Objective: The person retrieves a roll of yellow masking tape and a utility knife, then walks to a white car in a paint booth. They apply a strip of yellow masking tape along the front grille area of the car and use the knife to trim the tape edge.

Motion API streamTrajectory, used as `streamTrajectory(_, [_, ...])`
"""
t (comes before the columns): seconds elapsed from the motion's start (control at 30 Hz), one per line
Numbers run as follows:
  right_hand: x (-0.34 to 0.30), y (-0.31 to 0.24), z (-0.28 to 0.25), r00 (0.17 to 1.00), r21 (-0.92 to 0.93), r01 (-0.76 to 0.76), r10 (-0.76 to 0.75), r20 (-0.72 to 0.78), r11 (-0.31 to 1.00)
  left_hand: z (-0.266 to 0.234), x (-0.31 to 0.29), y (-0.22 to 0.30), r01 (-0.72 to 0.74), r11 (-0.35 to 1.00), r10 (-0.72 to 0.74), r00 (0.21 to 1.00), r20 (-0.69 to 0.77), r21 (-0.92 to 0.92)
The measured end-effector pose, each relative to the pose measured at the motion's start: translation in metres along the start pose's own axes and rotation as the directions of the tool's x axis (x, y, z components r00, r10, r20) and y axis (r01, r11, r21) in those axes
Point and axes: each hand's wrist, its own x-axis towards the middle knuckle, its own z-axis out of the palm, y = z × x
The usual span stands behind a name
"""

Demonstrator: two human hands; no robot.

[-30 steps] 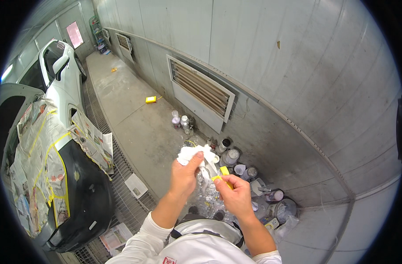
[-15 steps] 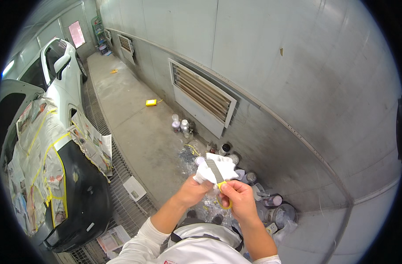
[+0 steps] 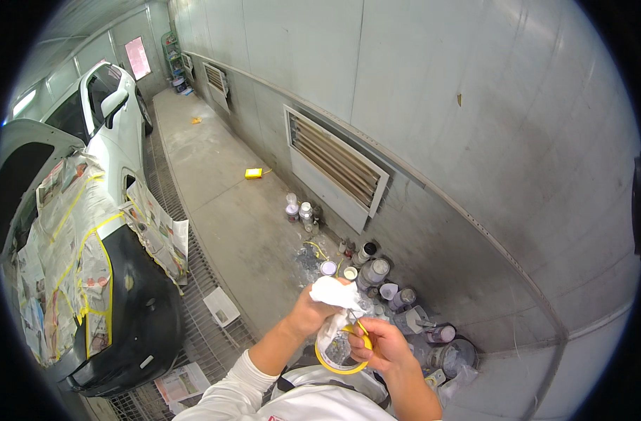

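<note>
In front of my body my left hand point(image 3: 308, 313) is closed around a crumpled white cloth point(image 3: 334, 291), which looks like cloth or soft paper. Part of it hangs down beside a roll of yellow tape point(image 3: 343, 370). That roll stands as an open ring in my right hand point(image 3: 382, 344), with fingers and thumb closed on its upper right side. Both hands are close together, and the cloth's loose end meets the tape near the right fingertips. The fingertips of my left hand are mostly covered by the cloth.
At the left stands a white car point(image 3: 117, 147), its front masked with newspaper point(image 3: 61, 238) and yellow tape, beside a black bumper point(image 3: 141, 309). Several cans point(image 3: 374, 272) and cups line the foot of the grey wall. A yellow box point(image 3: 253, 173) lies on the floor, beside a floor grating point(image 3: 207, 270).
The tape roll has turned and now shows as a full ring lower down. A grey striped strip seen on the cloth is out of sight. The surroundings have shifted slightly rightward in view.
</note>
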Motion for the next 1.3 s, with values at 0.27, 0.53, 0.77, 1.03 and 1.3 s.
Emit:
streamTrajectory(0.27, [-0.022,0.005,-0.023,0.997,0.18,0.075,-0.068,-0.042,0.981,-0.041,0.023,0.049,-0.318,0.928,0.23,0.897,-0.377,-0.193])
streamTrajectory(0.53, [-0.037,0.015,-0.066,0.606,-0.589,0.353,-0.657,-0.448,0.727,-0.234,-0.078,-0.111,0.608,0.514,-0.01,0.709,-0.705,0.605])
streamTrajectory(0.77, [-0.061,0.058,-0.134,0.499,-0.545,0.284,-0.607,-0.619,0.789,-0.391,-0.295,-0.264,0.927,0.045,-0.574,0.329,-0.75,0.372])
streamTrajectory(1.03, [-0.028,0.075,-0.121,0.581,-0.541,0.13,-0.506,-0.638,0.831,-0.389,-0.023,-0.156,0.642,0.457,0.3,0.541,-0.786,0.616])
streamTrajectory(1.3, [0.04,0.075,-0.054,0.771,-0.618,0.196,-0.51,-0.382,0.761,-0.144,-0.057,-0.071,0.37,0.917,-0.279,0.861,-0.425,0.147])
